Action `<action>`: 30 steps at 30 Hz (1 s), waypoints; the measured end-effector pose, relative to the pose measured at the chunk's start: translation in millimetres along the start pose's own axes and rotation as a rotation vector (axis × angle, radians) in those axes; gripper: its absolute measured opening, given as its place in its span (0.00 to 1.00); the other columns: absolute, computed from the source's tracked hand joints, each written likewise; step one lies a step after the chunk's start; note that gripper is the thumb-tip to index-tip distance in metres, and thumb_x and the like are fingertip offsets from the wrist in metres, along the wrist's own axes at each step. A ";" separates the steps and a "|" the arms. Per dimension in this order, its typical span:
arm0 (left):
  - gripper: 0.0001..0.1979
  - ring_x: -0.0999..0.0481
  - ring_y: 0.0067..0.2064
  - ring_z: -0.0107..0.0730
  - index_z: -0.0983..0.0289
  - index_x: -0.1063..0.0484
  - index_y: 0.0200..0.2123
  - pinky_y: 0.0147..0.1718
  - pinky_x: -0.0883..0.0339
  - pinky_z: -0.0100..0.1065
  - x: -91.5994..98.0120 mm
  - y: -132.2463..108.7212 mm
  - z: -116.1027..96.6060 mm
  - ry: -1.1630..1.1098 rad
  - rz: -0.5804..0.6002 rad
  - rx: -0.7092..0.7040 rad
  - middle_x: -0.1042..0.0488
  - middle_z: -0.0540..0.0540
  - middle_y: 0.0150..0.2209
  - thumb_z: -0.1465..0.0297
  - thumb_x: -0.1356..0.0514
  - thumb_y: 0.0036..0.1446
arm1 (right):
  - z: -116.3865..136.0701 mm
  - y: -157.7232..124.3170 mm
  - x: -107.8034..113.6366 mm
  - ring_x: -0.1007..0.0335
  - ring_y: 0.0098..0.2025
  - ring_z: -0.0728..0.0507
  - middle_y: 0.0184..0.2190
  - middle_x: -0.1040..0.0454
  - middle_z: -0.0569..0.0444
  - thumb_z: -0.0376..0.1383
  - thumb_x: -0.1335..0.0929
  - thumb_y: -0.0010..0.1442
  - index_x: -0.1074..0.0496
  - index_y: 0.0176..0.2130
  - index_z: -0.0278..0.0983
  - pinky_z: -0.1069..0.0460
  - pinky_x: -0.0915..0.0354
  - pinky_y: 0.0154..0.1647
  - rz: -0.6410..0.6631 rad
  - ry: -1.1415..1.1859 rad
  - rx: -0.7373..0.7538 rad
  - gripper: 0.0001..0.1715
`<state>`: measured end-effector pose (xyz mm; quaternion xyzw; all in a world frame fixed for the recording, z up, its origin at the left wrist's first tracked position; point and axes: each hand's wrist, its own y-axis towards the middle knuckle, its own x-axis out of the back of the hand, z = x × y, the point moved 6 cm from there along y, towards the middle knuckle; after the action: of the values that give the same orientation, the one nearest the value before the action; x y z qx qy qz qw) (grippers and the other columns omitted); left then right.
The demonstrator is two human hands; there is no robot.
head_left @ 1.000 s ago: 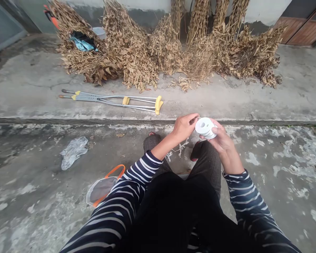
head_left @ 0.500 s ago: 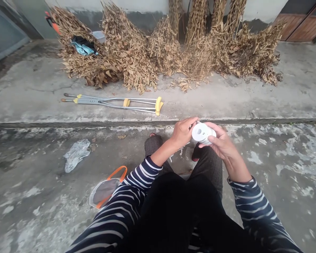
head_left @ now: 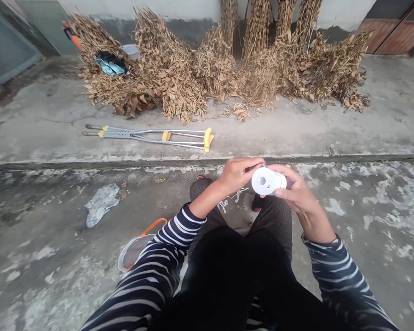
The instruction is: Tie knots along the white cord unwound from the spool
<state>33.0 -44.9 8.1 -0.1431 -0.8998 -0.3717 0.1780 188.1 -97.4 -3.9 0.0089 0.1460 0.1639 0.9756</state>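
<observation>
Spool point(head_left: 269, 180): white, hole through the middle, a 5 on the flat face. It's up off the ground between the two hands, just right of the left fingertips, with that face tilted towards the camera.
Right hand point(head_left: 295, 189): yep, this one's gripping the spool, thumb along the near lower side and the other fingers round the far side.
Left hand point(head_left: 236, 175): fingers bent and bunched together, tips right by the spool's upper left edge. Can't tell if they're pinching anything, the tips are kinda hidden.
String point(head_left: 239, 195): thin whitish squiggles on the ground, lower than the fingers and between the feet.
Trousers point(head_left: 273, 220): dark legs, one either side of the string, nearer the body than the fingers.
Crutches point(head_left: 166, 135): grey with yellow pads, lying on the concrete ledge point(head_left: 279, 133) beyond the left fingers and off to the left.
Dried plants point(head_left: 182, 78): big brown heaps along the wall, well past both sets of fingers.
Cloth point(head_left: 112, 66): blue and black, on the heap far left of the fingers.
Plastic bag point(head_left: 102, 204): see-through, crumpled on the ground, well left of the left fingers.
Mesh bag point(head_left: 133, 252): orange handle, left of the fingers and nearer the body, partly behind the striped sleeve point(head_left: 158, 262).
</observation>
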 end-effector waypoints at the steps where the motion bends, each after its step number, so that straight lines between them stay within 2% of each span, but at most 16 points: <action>1: 0.15 0.24 0.30 0.24 0.64 0.19 0.38 0.31 0.33 0.26 1.3 -0.5 -3.8 0.032 0.009 -0.020 0.18 0.53 0.31 0.63 0.42 0.70 | 1.4 -1.5 0.8 0.24 0.36 0.46 0.46 0.21 0.54 0.41 0.18 0.49 0.19 0.50 0.47 0.50 0.23 0.34 -0.004 -0.007 0.005 0.28; 6: 0.19 0.26 0.27 0.25 0.62 0.20 0.38 0.29 0.34 0.28 10.9 -0.9 -26.5 0.186 0.127 -0.204 0.22 0.52 0.26 0.61 0.47 0.73 | 3.5 -8.6 3.1 0.23 0.39 0.44 0.45 0.19 0.52 0.43 0.15 0.41 0.17 0.43 0.44 0.51 0.24 0.37 0.005 -0.006 0.001 0.28; 9: 0.18 0.26 0.28 0.26 0.61 0.21 0.39 0.29 0.34 0.29 16.5 2.5 -33.6 0.277 0.232 -0.270 0.23 0.52 0.26 0.63 0.48 0.74 | -2.0 -9.8 -0.5 0.23 0.33 0.43 0.40 0.19 0.53 0.44 0.17 0.44 0.18 0.47 0.47 0.48 0.23 0.30 0.057 0.046 -0.076 0.29; 11: 0.17 0.27 0.28 0.26 0.62 0.22 0.37 0.29 0.36 0.30 19.5 6.7 -33.5 0.335 0.257 -0.248 0.24 0.53 0.26 0.65 0.48 0.73 | -4.1 -7.5 -2.7 0.25 0.30 0.45 0.38 0.20 0.54 0.44 0.17 0.44 0.18 0.47 0.47 0.49 0.24 0.25 0.059 0.054 -0.093 0.29; 14: 0.13 0.30 0.27 0.25 0.63 0.24 0.34 0.27 0.41 0.30 20.6 12.4 -29.3 0.315 0.224 -0.166 0.25 0.51 0.26 0.70 0.46 0.70 | -1.6 -1.6 -4.0 0.26 0.30 0.47 0.40 0.19 0.54 0.42 0.16 0.41 0.17 0.44 0.46 0.53 0.27 0.25 0.016 0.028 -0.039 0.28; 18: 0.11 0.32 0.26 0.22 0.65 0.23 0.32 0.27 0.41 0.27 12.3 15.2 -12.8 0.114 0.173 0.053 0.25 0.49 0.25 0.72 0.44 0.65 | 1.2 1.4 -5.2 0.27 0.29 0.49 0.35 0.20 0.56 0.41 0.16 0.42 0.16 0.44 0.46 0.55 0.28 0.25 0.004 0.023 -0.012 0.27; 21: 0.11 0.28 0.29 0.23 0.66 0.22 0.33 0.30 0.37 0.25 1.8 18.2 -2.1 -0.013 0.177 0.172 0.22 0.51 0.28 0.73 0.43 0.64 | 0.4 -1.4 -2.0 0.25 0.27 0.47 0.33 0.20 0.56 0.41 0.16 0.44 0.16 0.46 0.47 0.53 0.26 0.24 0.000 0.047 -0.051 0.27; 24: 0.10 0.22 0.36 0.28 0.64 0.21 0.34 0.35 0.32 0.28 -6.2 28.1 0.0 0.008 0.192 0.144 0.18 0.54 0.34 0.72 0.42 0.63 | -0.6 -3.8 3.5 0.23 0.28 0.44 0.35 0.19 0.55 0.41 0.17 0.45 0.17 0.47 0.48 0.48 0.23 0.25 0.001 0.063 -0.082 0.28; 27: 0.10 0.20 0.40 0.31 0.61 0.21 0.34 0.38 0.31 0.30 -12.1 42.7 2.1 0.109 0.217 0.078 0.18 0.54 0.37 0.72 0.43 0.63 | 0.5 -2.7 10.2 0.23 0.28 0.44 0.36 0.19 0.55 0.42 0.17 0.45 0.17 0.47 0.49 0.46 0.22 0.28 -0.032 0.035 -0.058 0.27; 30: 0.11 0.20 0.41 0.32 0.61 0.21 0.34 0.39 0.30 0.31 -14.3 55.3 10.2 0.137 0.242 0.067 0.18 0.54 0.37 0.73 0.44 0.63 | 3.4 -0.7 11.5 0.22 0.36 0.42 0.39 0.18 0.53 0.44 0.15 0.40 0.16 0.42 0.47 0.46 0.23 0.37 -0.046 -0.042 -0.014 0.26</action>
<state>65.2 -1.7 29.4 -0.2187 -0.8736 -0.3263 0.2872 199.7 -94.3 -3.9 0.0022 0.1244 0.1424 0.9820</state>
